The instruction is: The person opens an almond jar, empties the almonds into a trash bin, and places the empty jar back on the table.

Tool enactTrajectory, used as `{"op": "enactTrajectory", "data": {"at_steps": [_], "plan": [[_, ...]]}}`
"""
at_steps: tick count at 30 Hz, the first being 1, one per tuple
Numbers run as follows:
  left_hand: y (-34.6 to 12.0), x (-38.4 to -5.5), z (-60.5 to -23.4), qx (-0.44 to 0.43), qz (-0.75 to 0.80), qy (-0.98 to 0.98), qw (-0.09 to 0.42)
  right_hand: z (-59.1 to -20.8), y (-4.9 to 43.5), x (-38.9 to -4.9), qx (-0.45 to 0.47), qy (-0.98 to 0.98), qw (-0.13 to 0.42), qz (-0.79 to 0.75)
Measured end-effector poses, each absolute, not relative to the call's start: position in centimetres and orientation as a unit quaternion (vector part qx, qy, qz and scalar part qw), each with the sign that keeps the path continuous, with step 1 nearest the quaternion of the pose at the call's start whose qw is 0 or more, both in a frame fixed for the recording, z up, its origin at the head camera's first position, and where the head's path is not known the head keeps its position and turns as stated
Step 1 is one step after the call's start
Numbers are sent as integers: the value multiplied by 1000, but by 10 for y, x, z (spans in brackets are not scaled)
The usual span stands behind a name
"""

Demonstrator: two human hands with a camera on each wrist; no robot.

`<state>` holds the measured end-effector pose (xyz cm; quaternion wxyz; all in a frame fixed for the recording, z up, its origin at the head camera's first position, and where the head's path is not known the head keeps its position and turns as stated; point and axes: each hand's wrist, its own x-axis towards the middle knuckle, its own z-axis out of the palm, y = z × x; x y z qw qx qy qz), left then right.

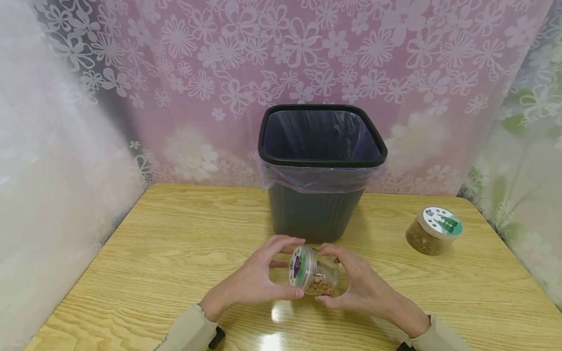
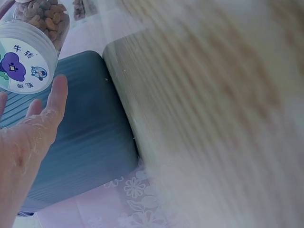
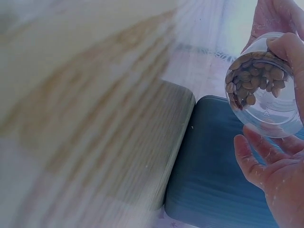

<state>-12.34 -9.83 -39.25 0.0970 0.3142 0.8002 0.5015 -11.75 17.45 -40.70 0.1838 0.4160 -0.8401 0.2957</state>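
Observation:
A clear plastic jar of nuts (image 1: 323, 278) lies on its side in the air between both hands, over the front of the table. Its screw lid (image 2: 28, 61), with a purple cartoon on a white and green label, faces left. My left hand (image 1: 259, 275) holds the lid's rim between thumb and fingertips, the palm apart from it. My right hand (image 1: 366, 282) grips the jar near its base, thumb and fingers on opposite sides. Nuts (image 3: 256, 78) show through the clear base in the right wrist view.
A dark bin (image 1: 313, 209) with a black rim and purple liner stands on the wooden table (image 1: 175, 234) just beyond the hands. A second lidded jar (image 1: 432, 231) stands at the right. Flowered curtains (image 1: 210, 97) hang behind and at both sides.

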Motion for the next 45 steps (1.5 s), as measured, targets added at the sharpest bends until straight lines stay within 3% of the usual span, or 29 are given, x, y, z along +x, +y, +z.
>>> {"op": "enactTrajectory", "data": {"at_steps": [19,45], "plan": [[-95,-123,-392,367,495,783,86,-405,174,-116,420,-837,183,298],[-97,-120,-392,349,491,794,82,-406,173,-115,418,-839,172,304]]}}
